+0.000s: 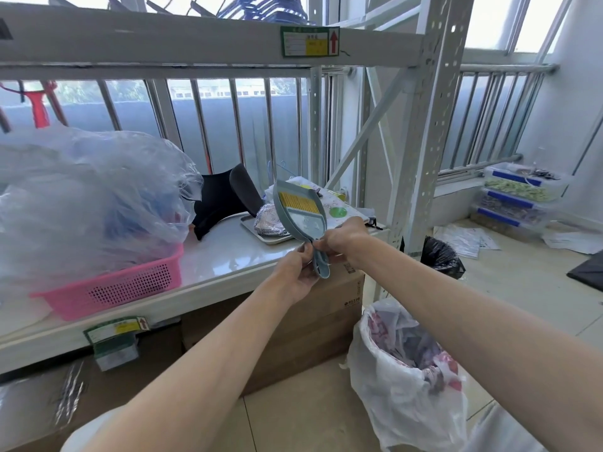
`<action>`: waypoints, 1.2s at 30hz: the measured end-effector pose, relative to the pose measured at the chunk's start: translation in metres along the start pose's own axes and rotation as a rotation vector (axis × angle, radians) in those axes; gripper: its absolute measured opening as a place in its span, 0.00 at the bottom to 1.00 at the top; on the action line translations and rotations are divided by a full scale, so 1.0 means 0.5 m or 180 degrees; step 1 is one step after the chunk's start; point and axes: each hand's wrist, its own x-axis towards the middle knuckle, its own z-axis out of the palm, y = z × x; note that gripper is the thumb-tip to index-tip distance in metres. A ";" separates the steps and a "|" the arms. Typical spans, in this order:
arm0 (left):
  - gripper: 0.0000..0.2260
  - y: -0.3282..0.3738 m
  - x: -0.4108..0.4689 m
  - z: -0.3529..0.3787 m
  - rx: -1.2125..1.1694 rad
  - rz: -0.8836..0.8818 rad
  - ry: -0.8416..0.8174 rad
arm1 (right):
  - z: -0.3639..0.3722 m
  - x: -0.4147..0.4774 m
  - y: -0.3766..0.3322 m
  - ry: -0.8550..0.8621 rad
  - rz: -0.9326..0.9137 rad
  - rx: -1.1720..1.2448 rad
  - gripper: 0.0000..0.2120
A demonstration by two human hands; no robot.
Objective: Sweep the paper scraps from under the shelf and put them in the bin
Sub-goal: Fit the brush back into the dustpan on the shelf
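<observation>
A small grey-blue dustpan (295, 216) with a yellow-bristled hand brush (298, 202) clipped inside it is held upright above the shelf's front edge. My left hand (298, 272) grips the bottom of its handle. My right hand (342, 238) pinches the handle just above, from the right. The bin (408, 370), lined with a white plastic bag, stands on the floor at the lower right, below my right forearm. The white metal shelf (228, 252) runs across the left. No paper scraps show under it; cardboard boxes fill that space.
On the shelf sit a pink basket (130, 285) under a big clear plastic bag (81, 197), a black cloth item (225, 194) and a tray (270, 238). Cardboard boxes (313, 321) stand beneath. A black bag (442, 256), loose papers (463, 239) and stacked clear boxes (518, 197) lie at the right.
</observation>
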 end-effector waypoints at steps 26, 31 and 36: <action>0.07 0.008 -0.006 -0.027 -0.0213 -0.0059 -0.0298 | 0.004 -0.007 -0.002 -0.0050 0.0154 0.0355 0.16; 0.06 0.011 -0.004 -0.031 -0.0148 -0.0057 -0.0345 | 0.010 -0.005 -0.004 0.0050 0.0081 0.0294 0.17; 0.06 0.014 -0.001 -0.041 -0.0188 -0.0010 -0.0321 | 0.011 -0.003 -0.005 -0.0055 0.0047 0.0131 0.13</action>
